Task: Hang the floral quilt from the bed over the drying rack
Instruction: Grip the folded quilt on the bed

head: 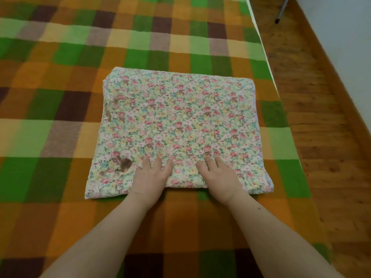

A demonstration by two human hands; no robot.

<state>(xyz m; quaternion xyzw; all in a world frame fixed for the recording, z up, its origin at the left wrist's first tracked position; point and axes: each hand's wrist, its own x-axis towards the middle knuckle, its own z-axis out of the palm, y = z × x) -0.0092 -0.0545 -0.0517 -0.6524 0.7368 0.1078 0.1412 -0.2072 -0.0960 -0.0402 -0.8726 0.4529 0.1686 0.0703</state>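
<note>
Floral quilt (180,125) lies folded near the bed's (60,57) right edge; left hand (152,177) and right hand (218,175) rest flat, grasping nothing; best slide fingers under all layers.

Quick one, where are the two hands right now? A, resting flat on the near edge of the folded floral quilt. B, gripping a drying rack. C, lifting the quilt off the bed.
A: the left hand and right hand lie with straight fingers on the folded floral quilt, which rests on the bed.
</note>
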